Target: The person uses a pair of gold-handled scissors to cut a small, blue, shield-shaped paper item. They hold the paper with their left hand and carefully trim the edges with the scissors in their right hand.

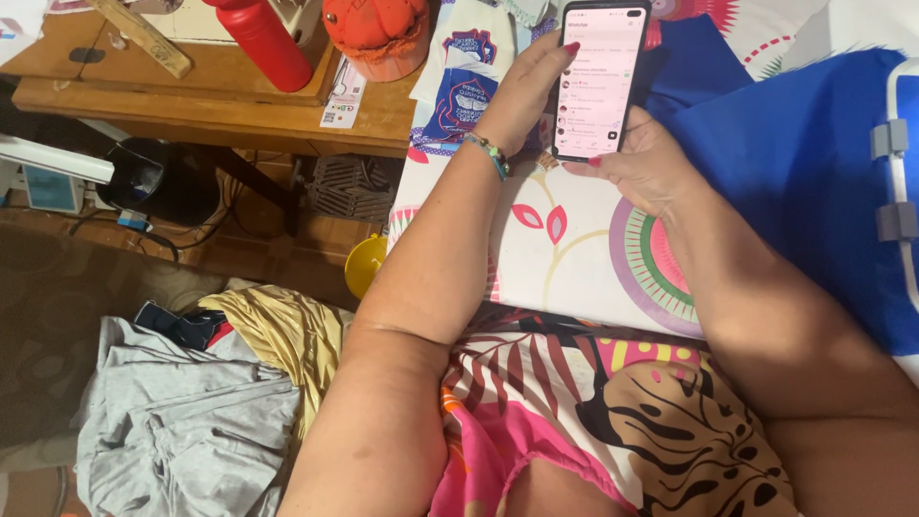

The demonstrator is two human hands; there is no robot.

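A slim black smartphone with a lit pale-pink screen is held upright above a white cloth printed with pink leaves and coloured rings, in front of the person's lap. It is gripped from below and behind by the right hand, whose fingers are curled round its lower edge and right side. The left hand is laid against the phone's left edge, its fingers closed loosely on the frame and one red-nailed fingertip resting near the top corner; a beaded bracelet is worn on that wrist. A list of entries is shown on the screen, so the phone is judged to be already unlocked and being browsed; no entry appears to be opened yet. A blue fabric is spread to the right, untouched, and a grey garment is heaped on the floor at the left.
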